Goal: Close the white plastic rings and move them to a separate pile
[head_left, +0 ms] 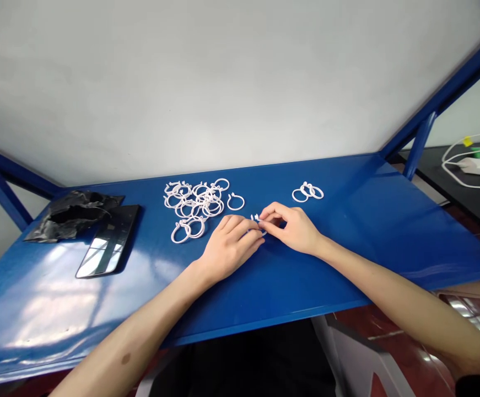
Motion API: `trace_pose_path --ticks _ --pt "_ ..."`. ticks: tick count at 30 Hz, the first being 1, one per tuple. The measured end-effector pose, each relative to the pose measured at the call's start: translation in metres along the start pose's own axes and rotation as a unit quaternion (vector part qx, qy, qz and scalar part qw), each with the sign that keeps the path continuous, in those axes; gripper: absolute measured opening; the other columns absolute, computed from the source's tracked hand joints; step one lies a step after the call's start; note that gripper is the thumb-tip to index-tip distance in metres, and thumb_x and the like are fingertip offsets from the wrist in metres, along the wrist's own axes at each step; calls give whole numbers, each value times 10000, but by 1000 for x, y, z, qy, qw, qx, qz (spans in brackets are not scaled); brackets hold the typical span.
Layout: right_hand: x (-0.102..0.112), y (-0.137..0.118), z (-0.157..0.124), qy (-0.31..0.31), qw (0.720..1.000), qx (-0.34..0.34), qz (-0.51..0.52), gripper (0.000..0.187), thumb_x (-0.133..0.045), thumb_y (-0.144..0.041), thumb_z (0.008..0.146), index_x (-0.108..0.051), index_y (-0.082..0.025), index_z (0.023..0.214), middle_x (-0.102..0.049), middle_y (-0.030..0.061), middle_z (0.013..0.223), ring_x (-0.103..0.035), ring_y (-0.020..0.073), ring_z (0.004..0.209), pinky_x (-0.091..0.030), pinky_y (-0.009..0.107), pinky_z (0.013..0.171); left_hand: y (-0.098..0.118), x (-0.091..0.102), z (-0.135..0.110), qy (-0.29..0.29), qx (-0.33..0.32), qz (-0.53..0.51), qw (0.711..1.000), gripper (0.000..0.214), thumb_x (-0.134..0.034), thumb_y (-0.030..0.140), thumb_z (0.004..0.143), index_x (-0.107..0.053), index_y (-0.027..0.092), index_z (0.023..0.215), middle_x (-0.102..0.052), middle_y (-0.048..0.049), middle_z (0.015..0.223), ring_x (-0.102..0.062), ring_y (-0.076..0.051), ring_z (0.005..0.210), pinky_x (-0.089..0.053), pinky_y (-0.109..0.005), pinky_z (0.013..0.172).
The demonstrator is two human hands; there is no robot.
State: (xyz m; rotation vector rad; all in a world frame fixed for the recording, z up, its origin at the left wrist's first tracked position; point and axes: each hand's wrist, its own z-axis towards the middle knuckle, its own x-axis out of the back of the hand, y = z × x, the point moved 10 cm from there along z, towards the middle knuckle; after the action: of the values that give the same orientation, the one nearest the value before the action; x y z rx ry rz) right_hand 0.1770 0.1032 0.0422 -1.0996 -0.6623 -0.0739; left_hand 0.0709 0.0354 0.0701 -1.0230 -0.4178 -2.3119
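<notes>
A white plastic ring with a small clasp (257,217) is between my hands, low over the blue table (306,281). My left hand (232,242) is closed around its left side, fingers bent and covering most of it. At the clasp, my right hand (295,229) pinches with thumb and forefinger. To the left, several like rings (212,207) lie in a loose, overlapping pile, with a single ring (236,202) just right of it. Farther right, a small cluster of rings (300,195) rests beyond my right hand.
On the left lie a crumpled black plastic bag (74,215) and a glossy black phone (107,242). A pale wall panel (223,82) rises behind the table, with blue frame posts (419,146) at its ends. A white cable (450,171) lies on a dark surface at right.
</notes>
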Motion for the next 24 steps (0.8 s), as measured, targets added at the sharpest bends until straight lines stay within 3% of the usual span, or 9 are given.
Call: trace_pose_path --ticks 4,7,12,18,24 --pt "5 -5 -2 19 999 36 -18 104 -663 -324 945 -636 -229 980 -770 -8 854 -726 138 729 -554 250 695 -43 4 -10 42 186 -53 980 118 -628 273 967 -631 195 1056 -732 -58 1000 -657 -198 921 -523 -351 837" --pt "4 -8 -4 12 998 54 -32 112 -662 -337 950 -654 -229 979 -767 -8 847 -715 138 718 -550 254 692 -65 -14 -20 -3 273 -149 950 171 -592 340 989 -671 210 1067 -755 -34 976 -690 -178 851 -542 -326 808" --pt "-3 -13 -6 -15 994 84 -71 141 -627 -334 981 -694 -225 923 -771 -9 840 -699 131 696 -514 240 654 -53 -30 -17 -73 244 -234 938 290 -465 336 1047 -716 216 963 -754 0 830 -686 -147 751 -531 -278 764" --pt "2 -21 -9 20 984 128 -123 191 -599 -344 1005 -691 -220 892 -772 11 865 -711 150 768 -501 251 677 -46 -28 -15 -72 252 -268 927 238 -483 323 1041 -691 208 1027 -768 -17 914 -699 -149 797 -535 -269 760" --pt "2 -24 -11 32 981 143 -124 186 -587 -331 1015 -698 -213 923 -751 23 864 -682 138 711 -488 248 636 -55 -34 -19 -80 293 -268 914 211 -531 311 1021 -717 221 981 -782 -9 926 -714 -166 831 -531 -281 790"
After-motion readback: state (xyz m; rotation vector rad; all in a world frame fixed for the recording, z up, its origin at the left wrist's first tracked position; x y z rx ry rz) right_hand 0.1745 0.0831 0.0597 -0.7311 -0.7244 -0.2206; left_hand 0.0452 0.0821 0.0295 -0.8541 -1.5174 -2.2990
